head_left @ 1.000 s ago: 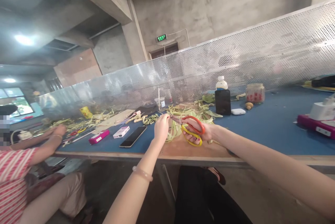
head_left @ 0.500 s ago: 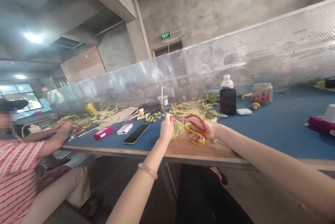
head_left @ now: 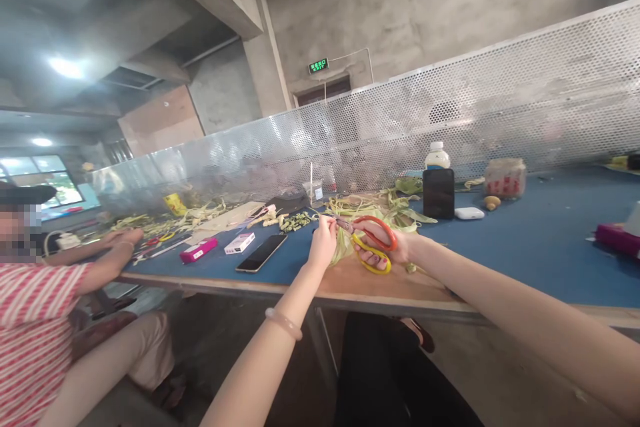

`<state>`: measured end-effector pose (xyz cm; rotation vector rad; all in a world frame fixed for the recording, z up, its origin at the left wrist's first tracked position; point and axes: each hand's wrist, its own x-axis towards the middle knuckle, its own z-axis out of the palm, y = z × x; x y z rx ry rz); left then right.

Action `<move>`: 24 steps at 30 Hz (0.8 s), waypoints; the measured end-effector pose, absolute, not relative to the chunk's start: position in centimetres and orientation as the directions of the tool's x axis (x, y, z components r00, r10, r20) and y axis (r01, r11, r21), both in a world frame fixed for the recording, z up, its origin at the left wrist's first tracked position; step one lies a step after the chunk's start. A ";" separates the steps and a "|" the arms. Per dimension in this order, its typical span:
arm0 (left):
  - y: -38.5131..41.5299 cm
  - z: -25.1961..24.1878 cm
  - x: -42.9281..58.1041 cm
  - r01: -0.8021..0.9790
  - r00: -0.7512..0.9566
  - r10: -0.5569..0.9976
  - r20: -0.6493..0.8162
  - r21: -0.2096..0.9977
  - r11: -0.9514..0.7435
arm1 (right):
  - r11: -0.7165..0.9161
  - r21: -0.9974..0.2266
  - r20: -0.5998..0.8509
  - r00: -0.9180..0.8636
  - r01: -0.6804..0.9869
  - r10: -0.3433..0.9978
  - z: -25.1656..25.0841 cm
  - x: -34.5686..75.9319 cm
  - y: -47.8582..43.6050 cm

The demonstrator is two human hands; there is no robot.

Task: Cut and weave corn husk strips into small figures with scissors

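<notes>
My right hand (head_left: 376, 252) is closed round a pair of scissors (head_left: 384, 230) with one orange and one yellow handle loop. The blades point left, toward my left hand (head_left: 324, 240). That hand is pinched shut close to the blade tips; a thin pale strip seems to be in its fingers, but it is too small to name. Pale green husk-like leaves (head_left: 375, 206) lie in a loose heap behind and beneath both hands. Left of them is a small pile of short green pieces (head_left: 296, 222).
A black phone (head_left: 262, 253), a white-and-purple box (head_left: 239, 243) and a magenta box (head_left: 199, 250) lie leftward. A dark upright case (head_left: 439, 194), a bottle (head_left: 437, 155), a white earbud case (head_left: 469, 213) and a jar (head_left: 505, 178) stand rightward. A co-worker (head_left: 40, 320) in stripes sits left.
Both hands stay close together with the scissors in nearly the same place. The view has shifted very slightly.
</notes>
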<state>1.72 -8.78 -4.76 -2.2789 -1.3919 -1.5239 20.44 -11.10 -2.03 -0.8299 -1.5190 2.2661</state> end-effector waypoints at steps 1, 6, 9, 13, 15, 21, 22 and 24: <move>-8.8 -4.8 1.7 0.703 0.097 0.638 0.764 0.401 -0.587 | -0.397 -0.915 -0.294 -0.792 0.071 0.535 -2.0 20.4 -11.2; -8.8 -4.7 1.8 0.701 0.078 0.639 0.766 0.413 -0.581 | -0.343 -0.937 -0.270 -0.757 0.065 0.595 -1.5 20.1 -12.1; -8.8 -4.7 1.9 0.691 0.074 0.628 0.775 0.414 -0.593 | -0.334 -0.939 -0.286 -0.722 0.081 0.630 -1.4 19.9 -12.3; -8.6 -4.7 1.9 0.668 0.066 0.633 0.771 0.437 -0.602 | -0.335 -0.939 -0.281 -0.726 0.074 0.628 -1.4 19.9 -12.3; -8.6 -4.7 1.9 0.655 0.066 0.639 0.766 0.450 -0.607 | -0.346 -0.936 -0.277 -0.750 0.068 0.600 -1.4 20.0 -12.2; -8.7 -4.6 2.0 0.597 0.068 0.660 0.748 0.499 -0.627 | -0.381 -0.921 -0.301 -0.759 0.075 0.578 -1.4 20.2 -11.8; -8.7 -4.6 2.0 0.578 0.066 0.666 0.743 0.516 -0.632 | -0.381 -0.921 -0.301 -0.761 0.076 0.574 -1.4 20.3 -11.8; -8.5 -4.7 2.1 0.518 0.060 0.683 0.728 0.562 -0.645 | -0.379 -0.922 -0.295 -0.767 0.072 0.570 -1.5 20.4 -11.7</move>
